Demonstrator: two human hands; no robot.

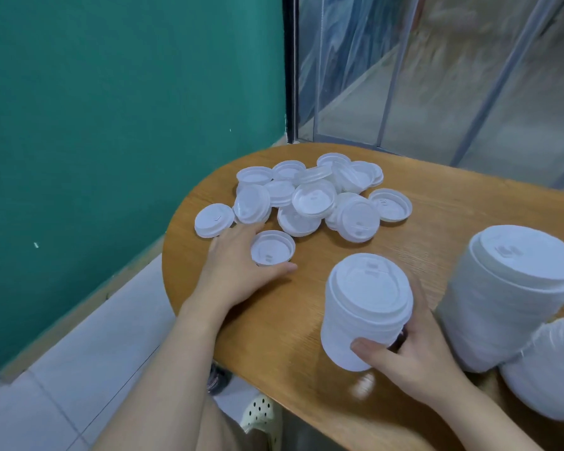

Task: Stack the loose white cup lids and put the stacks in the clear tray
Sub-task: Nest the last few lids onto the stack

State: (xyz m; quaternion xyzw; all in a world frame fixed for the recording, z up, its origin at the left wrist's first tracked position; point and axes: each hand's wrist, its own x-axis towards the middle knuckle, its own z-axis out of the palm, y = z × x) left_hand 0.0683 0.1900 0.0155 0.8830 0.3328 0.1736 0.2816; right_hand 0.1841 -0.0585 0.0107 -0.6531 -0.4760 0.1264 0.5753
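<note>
The left hand (233,271) pinched one upturned lid (272,248) between thumb and fingers on the table (290,336), just beside the loose pile (310,196). The right hand (417,356) gripped a short stack (363,310) near the front edge. Two taller stacks (508,297) lay at the right.

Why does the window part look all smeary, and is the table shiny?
Head view: the glass panels at the top right are blurred; the loose white plastic lids look sharper. The round wooden table shows soft glare beside the right hand. The wide lens bends the edges.
</note>
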